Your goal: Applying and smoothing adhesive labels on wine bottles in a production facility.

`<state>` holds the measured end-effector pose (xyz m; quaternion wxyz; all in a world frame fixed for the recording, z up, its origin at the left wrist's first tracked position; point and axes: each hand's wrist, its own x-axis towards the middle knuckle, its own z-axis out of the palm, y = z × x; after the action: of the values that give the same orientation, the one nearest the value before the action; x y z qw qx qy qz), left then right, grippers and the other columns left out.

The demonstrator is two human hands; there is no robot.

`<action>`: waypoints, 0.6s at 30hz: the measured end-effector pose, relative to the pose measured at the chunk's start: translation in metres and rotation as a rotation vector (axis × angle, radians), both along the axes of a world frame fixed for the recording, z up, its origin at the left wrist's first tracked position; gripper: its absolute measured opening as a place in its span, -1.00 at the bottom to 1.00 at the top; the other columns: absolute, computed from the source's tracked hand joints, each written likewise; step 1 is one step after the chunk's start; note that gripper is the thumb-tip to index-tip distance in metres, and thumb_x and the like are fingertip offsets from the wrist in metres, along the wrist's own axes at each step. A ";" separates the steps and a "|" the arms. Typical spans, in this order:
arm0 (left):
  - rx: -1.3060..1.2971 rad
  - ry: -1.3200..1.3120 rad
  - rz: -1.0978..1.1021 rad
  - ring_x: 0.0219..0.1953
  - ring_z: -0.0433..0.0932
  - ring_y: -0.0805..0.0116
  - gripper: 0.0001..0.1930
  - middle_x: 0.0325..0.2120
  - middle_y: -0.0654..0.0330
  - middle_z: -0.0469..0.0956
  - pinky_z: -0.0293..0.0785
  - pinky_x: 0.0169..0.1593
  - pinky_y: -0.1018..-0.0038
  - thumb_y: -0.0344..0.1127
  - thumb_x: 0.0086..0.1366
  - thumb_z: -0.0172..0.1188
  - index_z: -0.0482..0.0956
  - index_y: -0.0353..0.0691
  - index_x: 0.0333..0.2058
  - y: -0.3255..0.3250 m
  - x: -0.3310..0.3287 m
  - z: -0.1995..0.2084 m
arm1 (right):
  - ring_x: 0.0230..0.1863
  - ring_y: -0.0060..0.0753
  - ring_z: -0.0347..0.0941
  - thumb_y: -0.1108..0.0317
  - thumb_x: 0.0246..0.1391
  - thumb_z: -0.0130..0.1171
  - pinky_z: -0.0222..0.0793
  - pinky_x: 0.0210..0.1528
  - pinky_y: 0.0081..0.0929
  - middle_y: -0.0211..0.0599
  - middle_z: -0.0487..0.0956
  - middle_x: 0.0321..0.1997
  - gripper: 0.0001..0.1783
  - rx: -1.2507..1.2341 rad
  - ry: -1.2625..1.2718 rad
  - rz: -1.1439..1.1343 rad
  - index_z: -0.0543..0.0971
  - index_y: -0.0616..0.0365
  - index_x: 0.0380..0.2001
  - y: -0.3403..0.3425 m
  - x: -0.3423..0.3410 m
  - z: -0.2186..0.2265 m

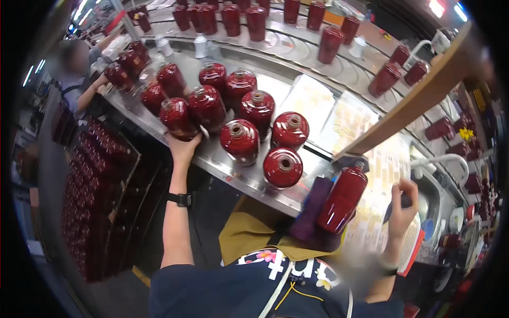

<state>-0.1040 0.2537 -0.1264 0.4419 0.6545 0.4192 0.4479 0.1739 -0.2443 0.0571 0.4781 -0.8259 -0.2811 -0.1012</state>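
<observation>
My left hand [183, 147] is wrapped round the lower part of a glossy red glass bottle [178, 117] at the bench's near edge, left of a cluster of similar bottles. Beside it stand more open-necked red bottles, such as one at the front [283, 168]. Another red bottle [344, 200] lies tilted on a purple cloth [318, 204] in front of me, its neck against the end of a wooden bar [408, 98]. To the right, my right hand [404, 209] is raised with fingers curled in a pinch; a small dark piece shows at them, too little visible to name.
Sheets with gold decals [366, 122] cover the bench at centre right. A sink [427, 193] with a white tap lies beyond. Red bottles ride a conveyor [286, 45] at the back. Stacked crates of red bottles [95, 196] stand left, near a co-worker [74, 74].
</observation>
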 end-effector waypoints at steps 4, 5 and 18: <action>0.553 0.183 0.368 0.28 0.34 0.02 -0.01 0.22 -0.17 0.30 0.23 0.40 0.15 -0.34 -0.03 0.52 0.13 -0.51 0.31 -0.027 0.008 0.010 | -0.32 -0.62 0.47 0.64 0.10 0.30 0.36 -0.25 -0.61 -0.37 0.63 -0.28 -0.73 0.119 0.200 0.177 0.59 0.24 -0.11 0.034 -0.082 -0.006; 0.521 0.044 0.345 0.34 0.26 -0.04 -0.02 0.26 -0.18 0.23 0.11 0.47 0.12 -0.39 0.03 0.43 0.05 -0.52 0.36 -0.042 0.001 0.010 | -0.32 -0.60 0.47 0.65 0.09 0.31 0.37 -0.24 -0.60 -0.36 0.63 -0.28 -0.72 0.072 0.175 0.211 0.59 0.23 -0.11 0.043 -0.090 -0.008; 0.180 -0.181 -0.078 0.09 0.57 0.19 -0.01 0.07 -0.01 0.51 0.51 0.18 0.28 -0.29 -0.13 0.70 0.23 -0.40 0.21 -0.139 0.081 -0.001 | -0.33 -0.56 0.48 0.62 0.09 0.33 0.40 -0.22 -0.57 -0.32 0.63 -0.30 -0.74 0.143 0.196 0.312 0.61 0.21 -0.13 0.080 -0.127 -0.004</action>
<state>-0.0228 0.1146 -0.1271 0.4346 0.6642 0.3099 0.5234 0.0464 -0.1646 0.0526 0.5707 -0.7421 -0.3499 0.0354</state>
